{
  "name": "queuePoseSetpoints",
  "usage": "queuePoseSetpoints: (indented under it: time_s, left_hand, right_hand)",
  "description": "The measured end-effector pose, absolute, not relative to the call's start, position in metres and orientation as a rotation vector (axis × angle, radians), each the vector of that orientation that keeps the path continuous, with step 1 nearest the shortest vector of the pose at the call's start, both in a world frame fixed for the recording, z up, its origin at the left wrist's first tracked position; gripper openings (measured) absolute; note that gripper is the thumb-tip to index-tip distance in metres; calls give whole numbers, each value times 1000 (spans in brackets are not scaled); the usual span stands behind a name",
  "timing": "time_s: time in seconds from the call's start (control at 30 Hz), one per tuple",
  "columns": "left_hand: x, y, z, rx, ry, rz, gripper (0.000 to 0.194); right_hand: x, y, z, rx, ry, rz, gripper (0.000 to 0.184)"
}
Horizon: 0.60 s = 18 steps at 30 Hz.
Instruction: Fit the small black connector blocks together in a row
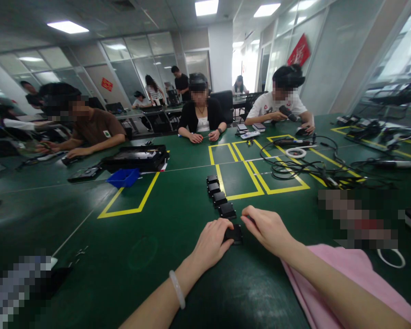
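Note:
On the green table, my left hand (212,241) grips a small flat black box (237,234) from its left side, fingers over the top edge and thumb along the near side. Just right of that box is my right hand (267,229), thumb and fingers pinched together; whatever they may hold is too small or hidden to make out. Beyond my hands, several similar black boxes (219,198) stand in a slightly curved row leading away from me. The nearest of them is close to my left fingertips.
Pink cloth (356,278) lies under my right forearm. Yellow tape outlines (246,196) mark the table. A blue bin (123,177) and black case (137,157) are left; tangled black cables (291,167) and a white tape roll (295,153) are right. People work opposite.

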<state>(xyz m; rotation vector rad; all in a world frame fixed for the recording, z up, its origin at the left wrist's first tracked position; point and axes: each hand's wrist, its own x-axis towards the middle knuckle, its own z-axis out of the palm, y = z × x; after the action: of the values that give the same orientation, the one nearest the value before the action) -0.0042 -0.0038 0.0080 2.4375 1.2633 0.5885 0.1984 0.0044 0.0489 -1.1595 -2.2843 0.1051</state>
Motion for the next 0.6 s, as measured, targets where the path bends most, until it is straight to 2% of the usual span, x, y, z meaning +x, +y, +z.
queuePoseSetpoints:
  time_s: [0.13,0.6]
  left_hand:
    - [-4,-4,9,2434,1262,589,28]
    - [-4,-5,13,2435,1260,580,27]
  right_hand:
    - [198,6,46,-1134,-2250,75,11]
    - [198,6,49,-1162,-2267,20,15]
